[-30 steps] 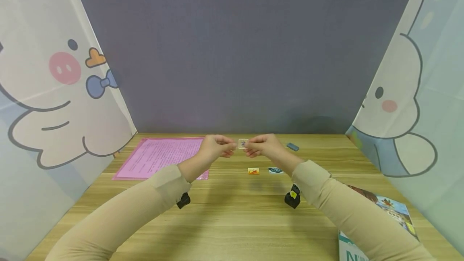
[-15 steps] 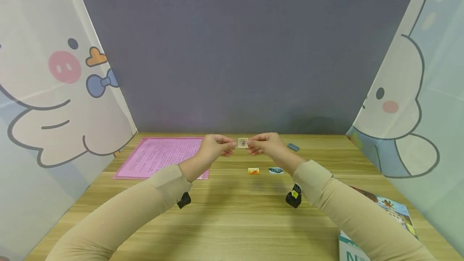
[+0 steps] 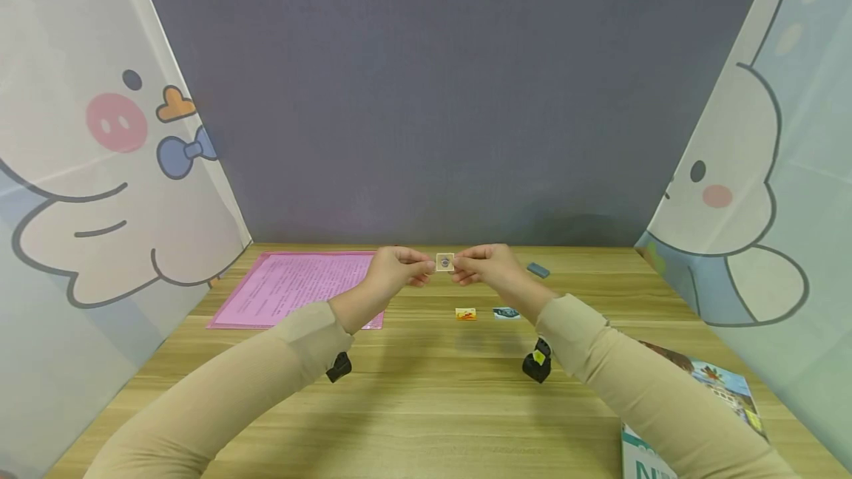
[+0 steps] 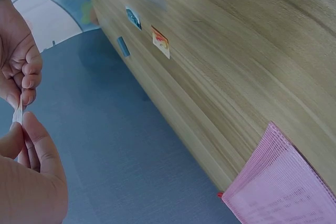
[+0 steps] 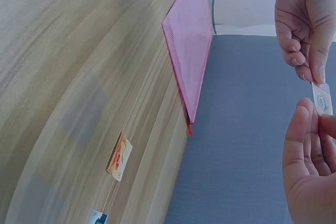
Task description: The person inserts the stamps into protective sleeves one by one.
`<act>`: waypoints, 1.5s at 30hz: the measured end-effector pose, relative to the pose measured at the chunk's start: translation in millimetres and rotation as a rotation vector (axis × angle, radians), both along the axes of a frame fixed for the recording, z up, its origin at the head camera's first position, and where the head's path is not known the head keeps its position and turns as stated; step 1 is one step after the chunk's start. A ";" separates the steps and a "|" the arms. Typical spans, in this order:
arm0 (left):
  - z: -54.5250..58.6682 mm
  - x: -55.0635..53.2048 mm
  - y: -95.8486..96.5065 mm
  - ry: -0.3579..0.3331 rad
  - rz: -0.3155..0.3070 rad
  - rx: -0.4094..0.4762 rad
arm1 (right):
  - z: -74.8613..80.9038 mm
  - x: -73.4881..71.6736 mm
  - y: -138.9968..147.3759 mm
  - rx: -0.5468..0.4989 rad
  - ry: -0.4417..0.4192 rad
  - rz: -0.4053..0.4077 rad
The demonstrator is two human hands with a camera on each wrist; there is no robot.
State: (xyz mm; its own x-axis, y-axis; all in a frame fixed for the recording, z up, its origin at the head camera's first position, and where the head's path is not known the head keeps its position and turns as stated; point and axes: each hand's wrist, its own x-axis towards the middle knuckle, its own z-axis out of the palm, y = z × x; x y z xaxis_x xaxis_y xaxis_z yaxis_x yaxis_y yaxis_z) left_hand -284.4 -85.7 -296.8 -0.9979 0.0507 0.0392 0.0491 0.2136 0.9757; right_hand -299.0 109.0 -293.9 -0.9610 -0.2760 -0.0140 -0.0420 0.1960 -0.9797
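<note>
A small white-bordered stamp (image 3: 444,262) with a bluish round picture is held up between both hands above the far part of the table. My left hand (image 3: 399,268) pinches its left edge between thumb and fingers. The right hand (image 3: 489,268) does the same at the opposite edge. In the right wrist view the stamp (image 5: 322,99) shows its picture side, while the left wrist view catches it nearly edge-on. On the wooden table below lie an orange-yellow stamp (image 3: 466,314) and a dark teal one (image 3: 506,313).
A pink mesh zip pouch (image 3: 299,290) with a printed sheet lies at the back left. Near the back right is a small blue-grey bar (image 3: 538,270). Books (image 3: 725,386) lie at the right front, partly under the right sleeve. A grey wall (image 3: 426,94) closes off the back.
The right fingers have slid from over the stamp's face to its right edge, so more of the picture shows. Stamp and hands otherwise stay nearly in place.
</note>
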 end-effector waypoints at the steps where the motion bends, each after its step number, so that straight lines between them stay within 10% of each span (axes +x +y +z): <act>1: 0.1 -0.1 0.0 0.000 0.000 0.003 | -0.3 -0.2 0.0 -0.004 0.000 0.001; 45: -2.8 3.4 3.6 -0.018 -0.010 0.039 | -7.0 -1.9 2.4 -0.081 -0.027 0.113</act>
State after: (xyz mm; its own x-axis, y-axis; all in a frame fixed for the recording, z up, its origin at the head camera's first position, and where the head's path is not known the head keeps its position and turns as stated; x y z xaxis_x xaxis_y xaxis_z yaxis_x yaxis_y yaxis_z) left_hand -281.0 -82.1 -299.5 -0.9979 0.0599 0.0230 0.0332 0.1752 0.9840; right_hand -301.0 111.4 -300.8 -0.9232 -0.3841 -0.0130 -0.0325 0.1116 -0.9932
